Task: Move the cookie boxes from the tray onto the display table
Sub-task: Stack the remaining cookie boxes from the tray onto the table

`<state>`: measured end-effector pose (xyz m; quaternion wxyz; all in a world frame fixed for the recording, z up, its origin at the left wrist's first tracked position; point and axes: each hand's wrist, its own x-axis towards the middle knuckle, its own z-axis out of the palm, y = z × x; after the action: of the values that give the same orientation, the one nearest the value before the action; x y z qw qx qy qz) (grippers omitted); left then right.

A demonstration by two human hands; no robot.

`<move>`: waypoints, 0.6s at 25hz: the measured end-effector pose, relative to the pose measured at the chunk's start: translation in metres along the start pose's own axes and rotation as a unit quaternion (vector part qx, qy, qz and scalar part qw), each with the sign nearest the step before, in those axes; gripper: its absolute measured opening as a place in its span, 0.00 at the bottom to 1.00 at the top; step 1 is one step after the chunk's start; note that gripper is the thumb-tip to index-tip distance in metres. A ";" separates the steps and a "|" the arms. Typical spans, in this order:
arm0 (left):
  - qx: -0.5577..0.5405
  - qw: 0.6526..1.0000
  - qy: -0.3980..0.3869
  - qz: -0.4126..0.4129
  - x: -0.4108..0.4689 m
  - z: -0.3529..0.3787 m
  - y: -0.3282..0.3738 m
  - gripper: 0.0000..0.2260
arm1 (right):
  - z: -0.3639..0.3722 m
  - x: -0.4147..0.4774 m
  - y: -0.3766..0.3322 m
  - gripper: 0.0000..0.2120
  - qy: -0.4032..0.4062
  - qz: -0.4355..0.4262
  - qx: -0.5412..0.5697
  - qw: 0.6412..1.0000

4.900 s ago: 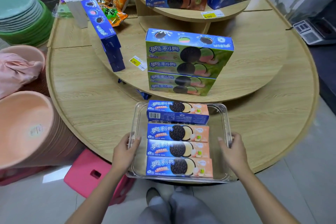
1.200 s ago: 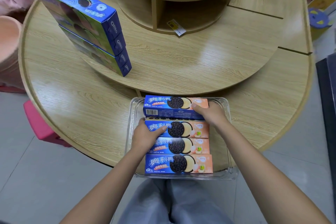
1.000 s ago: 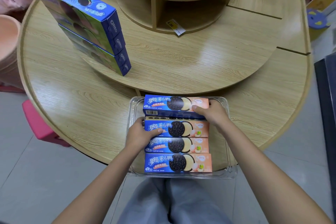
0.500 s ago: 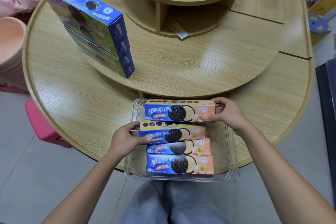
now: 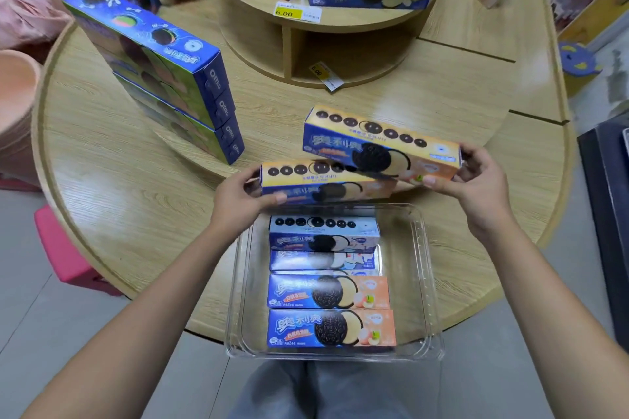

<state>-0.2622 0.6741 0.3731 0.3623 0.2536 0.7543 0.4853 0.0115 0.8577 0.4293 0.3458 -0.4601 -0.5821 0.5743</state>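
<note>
A clear plastic tray (image 5: pixel 422 282) sits on the near edge of the round wooden display table (image 5: pixel 112 187). Several blue-and-orange cookie boxes (image 5: pixel 330 292) lie flat inside it. My left hand (image 5: pixel 243 202) grips one cookie box (image 5: pixel 323 182) by its left end, just above the tray's far rim. My right hand (image 5: pixel 476 177) holds a second cookie box (image 5: pixel 377 144) by its right end, higher and farther out over the table's raised middle tier. The two held boxes overlap slightly.
A stack of blue-green cookie boxes (image 5: pixel 170 78) stands on the middle tier at left. The upper tier (image 5: pixel 340 20) carries more boxes and a yellow price tag (image 5: pixel 289 12). Pink basins (image 5: pixel 13 105) and a pink stool (image 5: pixel 61 248) stand left of the table.
Both hands have lifted a cookie box each out of the tray and carried them forward; the right one is now over the middle tier. Two lower boxes in the tray are uncovered.
</note>
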 end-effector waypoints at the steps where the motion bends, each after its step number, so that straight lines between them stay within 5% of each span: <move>1: -0.001 1.000 0.001 0.001 0.010 0.003 0.005 0.31 | 0.000 0.006 -0.001 0.28 0.004 -0.004 0.002 1.000; 15: 0.037 0.999 -0.027 0.017 0.068 -0.001 0.007 0.26 | 0.049 0.066 0.013 0.30 -0.116 -0.004 -0.044 0.992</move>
<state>-0.3038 0.7266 0.3595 0.3648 0.2924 0.7572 0.4562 -0.0542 0.9006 0.4035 0.2576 -0.4032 -0.6448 0.5961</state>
